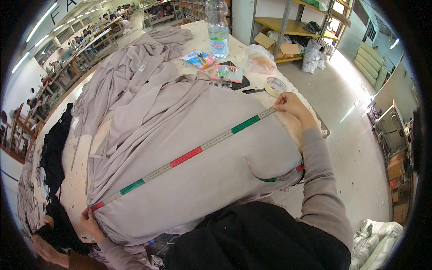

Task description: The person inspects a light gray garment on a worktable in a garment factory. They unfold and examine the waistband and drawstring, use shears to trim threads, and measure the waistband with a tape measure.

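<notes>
A striped tape measure in red, green and pale sections runs taut and diagonally over a grey-beige garment spread on the table. My left hand pinches its red end at the garment's gathered lower-left edge. At the upper right, my right hand has the tape between thumb and fingers, close to the fabric's far edge. The spare length of tape curls on the fabric near my right forearm and hangs over the table edge.
Behind lie crumpled grey-beige fabric, a water bottle, a phone, a masking tape roll and a plastic bag. Black fabric lies left, with another person's hand at lower left. Shelving stands beyond.
</notes>
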The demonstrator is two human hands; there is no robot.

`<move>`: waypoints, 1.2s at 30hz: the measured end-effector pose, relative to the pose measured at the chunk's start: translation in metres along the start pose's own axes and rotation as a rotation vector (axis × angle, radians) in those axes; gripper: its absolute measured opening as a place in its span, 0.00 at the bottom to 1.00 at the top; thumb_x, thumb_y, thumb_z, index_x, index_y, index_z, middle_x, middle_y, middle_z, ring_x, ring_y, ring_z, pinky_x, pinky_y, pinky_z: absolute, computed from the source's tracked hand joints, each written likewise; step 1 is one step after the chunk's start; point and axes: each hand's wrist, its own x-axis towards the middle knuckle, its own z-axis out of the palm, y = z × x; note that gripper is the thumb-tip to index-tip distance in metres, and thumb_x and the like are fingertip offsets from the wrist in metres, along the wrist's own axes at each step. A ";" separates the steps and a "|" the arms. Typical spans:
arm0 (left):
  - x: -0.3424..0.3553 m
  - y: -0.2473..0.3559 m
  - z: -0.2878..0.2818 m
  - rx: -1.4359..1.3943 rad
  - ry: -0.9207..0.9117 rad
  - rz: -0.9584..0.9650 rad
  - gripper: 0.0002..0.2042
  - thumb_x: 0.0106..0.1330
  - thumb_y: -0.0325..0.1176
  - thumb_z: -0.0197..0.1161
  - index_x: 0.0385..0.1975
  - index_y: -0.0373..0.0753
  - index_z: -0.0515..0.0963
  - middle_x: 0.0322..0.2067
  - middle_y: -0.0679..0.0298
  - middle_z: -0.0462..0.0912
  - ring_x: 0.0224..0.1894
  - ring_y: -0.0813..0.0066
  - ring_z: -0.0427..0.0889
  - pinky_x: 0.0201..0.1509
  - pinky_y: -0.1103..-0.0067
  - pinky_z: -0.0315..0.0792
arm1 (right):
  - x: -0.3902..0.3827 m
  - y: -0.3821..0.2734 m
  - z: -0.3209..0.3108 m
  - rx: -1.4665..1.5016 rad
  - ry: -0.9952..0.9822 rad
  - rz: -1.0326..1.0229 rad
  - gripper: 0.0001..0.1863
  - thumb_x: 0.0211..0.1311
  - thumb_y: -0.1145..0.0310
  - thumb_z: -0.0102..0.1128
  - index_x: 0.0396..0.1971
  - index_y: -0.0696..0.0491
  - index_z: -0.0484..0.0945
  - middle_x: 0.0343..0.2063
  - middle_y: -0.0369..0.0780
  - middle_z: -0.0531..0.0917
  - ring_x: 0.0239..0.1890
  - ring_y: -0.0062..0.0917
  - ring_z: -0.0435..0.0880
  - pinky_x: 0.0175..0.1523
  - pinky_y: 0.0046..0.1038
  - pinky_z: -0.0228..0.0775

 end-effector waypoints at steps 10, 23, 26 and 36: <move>0.003 -0.005 -0.006 -0.109 -0.057 -0.037 0.09 0.58 0.26 0.62 0.35 0.28 0.77 0.32 0.60 0.79 0.34 0.75 0.75 0.41 0.82 0.69 | -0.001 -0.006 0.009 -0.033 0.006 0.039 0.07 0.43 0.77 0.67 0.22 0.58 0.76 0.20 0.36 0.80 0.22 0.16 0.76 0.27 0.17 0.68; 0.005 -0.025 -0.003 -0.072 -0.011 0.011 0.10 0.58 0.27 0.62 0.36 0.28 0.76 0.32 0.60 0.79 0.35 0.74 0.75 0.43 0.81 0.68 | 0.001 0.005 0.012 -0.071 0.062 0.051 0.09 0.39 0.74 0.69 0.23 0.58 0.79 0.21 0.39 0.81 0.24 0.21 0.78 0.31 0.21 0.69; 0.001 -0.017 -0.002 -0.125 -0.010 0.083 0.10 0.58 0.28 0.62 0.37 0.29 0.76 0.32 0.59 0.80 0.37 0.73 0.76 0.45 0.80 0.68 | -0.001 -0.004 0.013 -0.044 0.076 0.027 0.08 0.40 0.73 0.68 0.23 0.58 0.79 0.20 0.38 0.80 0.24 0.21 0.77 0.31 0.22 0.68; -0.038 0.140 0.007 0.083 0.167 0.348 0.05 0.59 0.26 0.59 0.31 0.32 0.78 0.29 0.59 0.80 0.33 0.74 0.79 0.37 0.80 0.71 | -0.146 -0.143 0.076 -0.291 -0.467 -0.498 0.22 0.41 0.66 0.69 0.40 0.53 0.74 0.31 0.38 0.75 0.34 0.25 0.75 0.37 0.25 0.68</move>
